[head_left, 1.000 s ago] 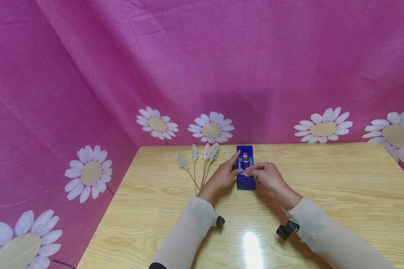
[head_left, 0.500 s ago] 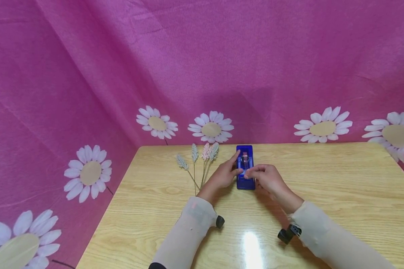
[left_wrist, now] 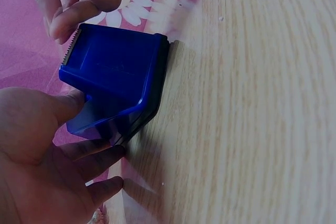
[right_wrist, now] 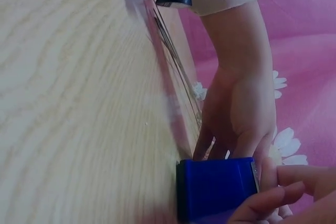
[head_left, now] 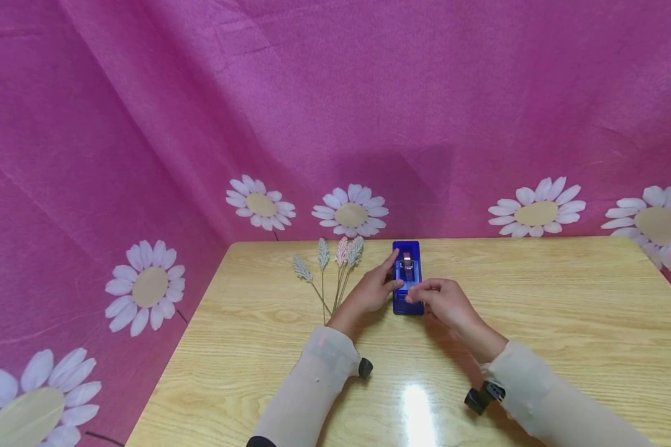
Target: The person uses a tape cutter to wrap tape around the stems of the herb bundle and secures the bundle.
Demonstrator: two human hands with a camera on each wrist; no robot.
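A blue tape dispenser (head_left: 401, 308) stands on the table with a tape roll (head_left: 407, 261) in its far part. My left hand (head_left: 372, 289) holds its left side, thumb near the top and fingers along the lower body, as the left wrist view also shows. Thumb and forefinger of my right hand (head_left: 446, 302) are pinched together just off the serrated cutter (left_wrist: 71, 48) at the front. They appear to grip the tape's end, though the clear strip hardly shows. In the right wrist view the dispenser's blue front (right_wrist: 218, 187) lies between both hands.
Several artificial flower stems (head_left: 341, 257), pale grey and pink, lie left of the dispenser, partly behind the left wrist. A pink cloth (head_left: 458, 112) with printed daisies hangs at the table's back and left. The wooden table (head_left: 565, 310) stretches away to the right.
My right hand has moved slightly toward me, from over the dispenser's middle to its front end, fingers still pinched. The left hand and dispenser have stayed in place.
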